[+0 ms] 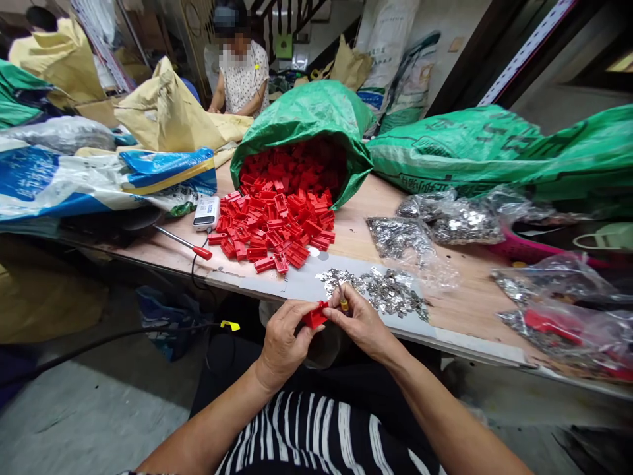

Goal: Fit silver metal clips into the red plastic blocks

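My left hand (287, 336) is closed on a small red plastic housing (316, 316) just off the front edge of the table. My right hand (363, 323) touches the same housing with thumb and fingertip. Tucked in its fingers is a small tool with a yellow handle (345, 305) and a thin metal shaft; its exact kind is unclear. Just beyond the hands, loose small metal pieces (390, 293) are spread on a grey sheet (267, 282). Farther off, many similar red housings (277, 227) spill from a green woven sack (306, 109) lying on its side.
Left of the pile lie a white box-shaped device (206, 213) and a red-tipped metal lever (190, 245). Clear bags of metal pieces (465, 221) and a pink basket (529, 245) sit to the right. A green sack (459, 152) lies behind them. Another person (242, 79) sits across the table.
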`<state>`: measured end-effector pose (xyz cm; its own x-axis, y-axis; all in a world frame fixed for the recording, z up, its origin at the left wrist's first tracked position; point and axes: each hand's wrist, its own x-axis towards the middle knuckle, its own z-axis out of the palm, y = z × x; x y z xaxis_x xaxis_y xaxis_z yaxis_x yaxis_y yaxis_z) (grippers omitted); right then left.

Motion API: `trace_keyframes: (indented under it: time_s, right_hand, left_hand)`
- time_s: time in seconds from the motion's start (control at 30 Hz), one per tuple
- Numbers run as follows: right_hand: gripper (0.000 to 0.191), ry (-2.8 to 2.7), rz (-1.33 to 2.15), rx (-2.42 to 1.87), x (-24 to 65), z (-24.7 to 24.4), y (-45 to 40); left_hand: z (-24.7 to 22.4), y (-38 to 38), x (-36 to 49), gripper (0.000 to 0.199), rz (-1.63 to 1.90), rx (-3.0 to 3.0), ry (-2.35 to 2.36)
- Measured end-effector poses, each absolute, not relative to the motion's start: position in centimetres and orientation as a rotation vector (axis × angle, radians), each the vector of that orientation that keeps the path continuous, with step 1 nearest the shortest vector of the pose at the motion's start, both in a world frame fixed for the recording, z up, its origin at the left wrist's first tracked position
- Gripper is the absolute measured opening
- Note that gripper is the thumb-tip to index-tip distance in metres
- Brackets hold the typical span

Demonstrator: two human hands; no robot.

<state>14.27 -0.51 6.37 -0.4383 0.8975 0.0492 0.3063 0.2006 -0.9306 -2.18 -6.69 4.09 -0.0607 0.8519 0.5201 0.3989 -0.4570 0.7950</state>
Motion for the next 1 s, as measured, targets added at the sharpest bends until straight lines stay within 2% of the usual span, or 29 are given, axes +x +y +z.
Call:
trace_keyframes:
  time_s: [0.13,0.37,0.6,0.73,0.83,0.93,1.0]
  right_hand:
    - [0.026,-1.837,1.281,-1.132,14.5,6.0,-0.7]
    - [0.042,-1.574,1.789,-1.124,15.3,6.3,-1.5]
    - [0.038,-1.385,2.039,-1.029,15.7,5.6,-2.5]
    - [0.044,-1.401,2.127,-0.977,15.8,6.0,-2.1]
    - [0.043,-1.765,1.813,-1.079,15.7,7.3,-0.1]
    - [0.018,-2.136,0.978,-1.343,15.3,8.5,2.9]
    - [0.012,-2.314,0.622,-1.443,14.7,8.7,4.6]
  left_hand:
    - [4.5,-6.9,-2.1,0.03,1.467,1.642,1.321]
    - [4.2,-7.5,-2.2,0.029,1.414,1.404,1.253]
    - [3.9,-7.4,-2.7,0.027,1.383,1.447,1.187]
    - [3.3,-7.0,-3.0,0.026,1.402,1.321,1.097]
    - [3.1,-6.6,-2.9,0.027,1.437,1.006,1.068]
    - [3.3,-6.2,-3.0,0.028,1.494,0.911,1.125]
    - [3.6,-6.0,-3.2,0.025,1.525,0.979,1.179]
